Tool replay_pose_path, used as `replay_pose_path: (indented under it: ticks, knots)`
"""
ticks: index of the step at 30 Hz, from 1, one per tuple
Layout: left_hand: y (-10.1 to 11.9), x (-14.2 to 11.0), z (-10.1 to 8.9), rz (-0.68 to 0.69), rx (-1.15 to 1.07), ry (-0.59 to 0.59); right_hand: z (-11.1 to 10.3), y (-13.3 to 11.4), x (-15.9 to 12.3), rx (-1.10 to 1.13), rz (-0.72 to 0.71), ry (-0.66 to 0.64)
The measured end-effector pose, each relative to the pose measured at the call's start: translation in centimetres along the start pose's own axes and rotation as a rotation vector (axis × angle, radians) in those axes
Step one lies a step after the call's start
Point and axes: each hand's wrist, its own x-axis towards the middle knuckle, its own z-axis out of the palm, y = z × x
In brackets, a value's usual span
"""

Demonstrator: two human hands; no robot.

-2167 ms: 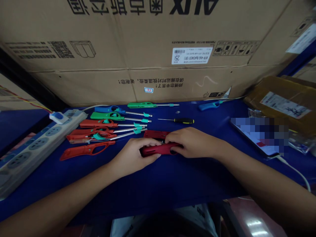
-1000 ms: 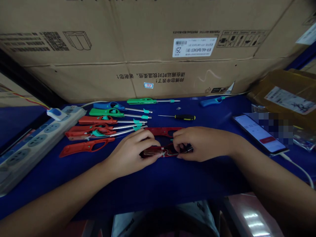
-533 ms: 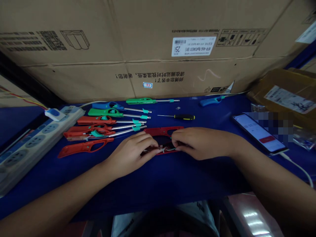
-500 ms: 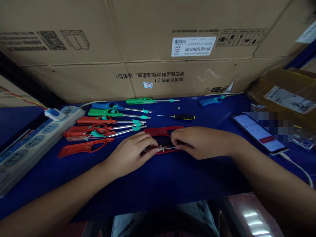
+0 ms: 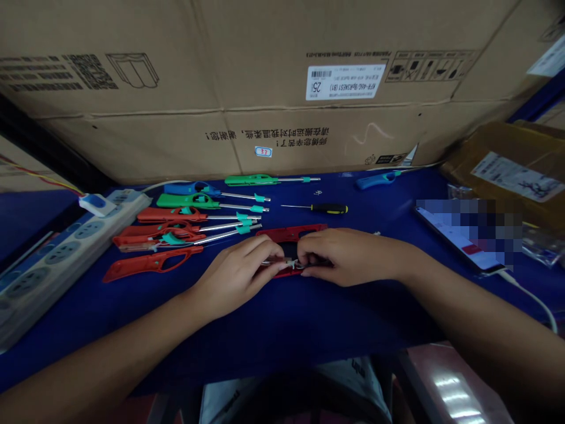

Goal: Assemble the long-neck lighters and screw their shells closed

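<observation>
On the blue tabletop, two red long-nosed lighter casing pieces lie between my hands: a far casing half [image 5: 289,231] with a loop handle, and a near casing half [image 5: 286,272], mostly covered by my fingers. My left hand [image 5: 245,265] is closed, thumb and forefinger pinching a small, clear-looking lighter insert [image 5: 288,261] over the near half. Closed too, my right hand [image 5: 346,256] pinches a thin wire [image 5: 299,265] at the insert's right end. Its fingertips hide part of the wire. Beyond them lies a black and yellow screwdriver [image 5: 329,208].
Several red, green and blue lighters [image 5: 189,201] lie at left beside a power strip [image 5: 57,253]. A green lighter [image 5: 251,179] and a blue handle [image 5: 377,180] lie before the cardboard wall [image 5: 176,141]. A phone [image 5: 459,235] and a taped box [image 5: 507,165] are at right.
My right hand has moved a little left, its fingertips now close to my left ones at the insert. My left hand has barely shifted.
</observation>
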Motion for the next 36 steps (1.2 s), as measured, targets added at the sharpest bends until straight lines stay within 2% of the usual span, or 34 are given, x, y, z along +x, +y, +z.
replay_pose_path:
  ticks: [15, 22, 26, 30, 33, 36]
  knots:
    - [-0.4, 0.0, 0.1, -0.013, -0.032, 0.031, 0.0, -0.2, -0.1, -0.044, 0.021, 0.018]
    - [-0.9, -0.1, 0.6, -0.040, -0.047, -0.024, 0.2, 0.2, 0.2, -0.115, -0.002, 0.065]
    - [-0.9, -0.2, 0.9, -0.037, -0.073, 0.056, 0.0, 0.4, 0.1, -0.205, -0.028, 0.103]
    - [-0.7, 0.0, 0.9, 0.017, -0.067, 0.172, -1.3, 1.0, -0.9, -0.274, 0.045, 0.133]
    - [-0.6, 0.2, 0.5, 0.039, -0.049, 0.234, -2.2, 1.7, -1.6, -0.244, 0.152, 0.062]
    - [-0.8, 0.4, 0.3, 0.066, 0.011, 0.257, -2.6, 2.2, -1.8, -0.186, 0.190, -0.017]
